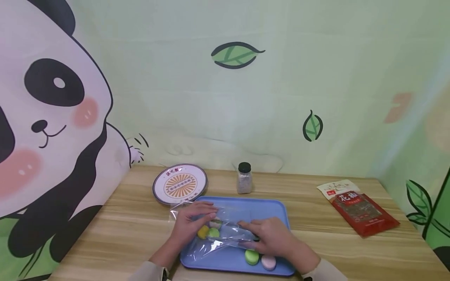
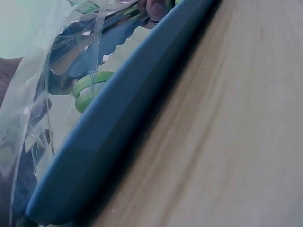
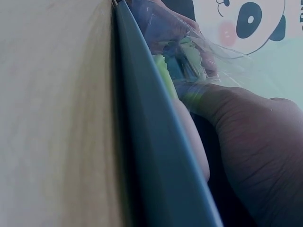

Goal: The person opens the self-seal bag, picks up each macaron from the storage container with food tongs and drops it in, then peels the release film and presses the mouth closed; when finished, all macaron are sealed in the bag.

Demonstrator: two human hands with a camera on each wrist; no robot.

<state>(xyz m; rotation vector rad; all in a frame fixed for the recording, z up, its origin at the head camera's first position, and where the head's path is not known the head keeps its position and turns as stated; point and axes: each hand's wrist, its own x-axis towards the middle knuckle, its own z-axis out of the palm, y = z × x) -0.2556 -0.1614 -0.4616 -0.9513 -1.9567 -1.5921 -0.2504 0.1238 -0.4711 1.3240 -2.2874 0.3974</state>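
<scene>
Near the lower centre of the frame, the left hand (image 1: 193,221) lies over the clear bag (image 1: 204,248); whether it pinches the film or only rests on it, I cannot tell. If that side is loose, the mouth could sag shut and snag whatever passes through. The yellow macaron (image 1: 202,232), pale macaron (image 1: 215,223) and green macaron (image 1: 213,233) show through the film, and a careless press there could crack their shells. Right of them, the right hand (image 1: 274,238) grips the metal tongs (image 2: 116,35); their scalloped edges might tear the film if dragged, or dent a macaron if squeezed hard. At lower right of centre, a bright green macaron (image 1: 251,256) and a pink macaron (image 1: 268,262) sit close to the right wrist, which could knock them.

As for materials, again from the left: a round, glossy plate (image 1: 180,183) with a sunburst print; crinkled, shiny film; domed, smooth macarons; the smooth blue tray (image 1: 275,212) with rounded corners and a raised rim; a clear jar (image 1: 244,181) with a black cap; at right, a flat red packet (image 1: 362,210). Beneath lies a wood-grained table (image 1: 133,234).
</scene>
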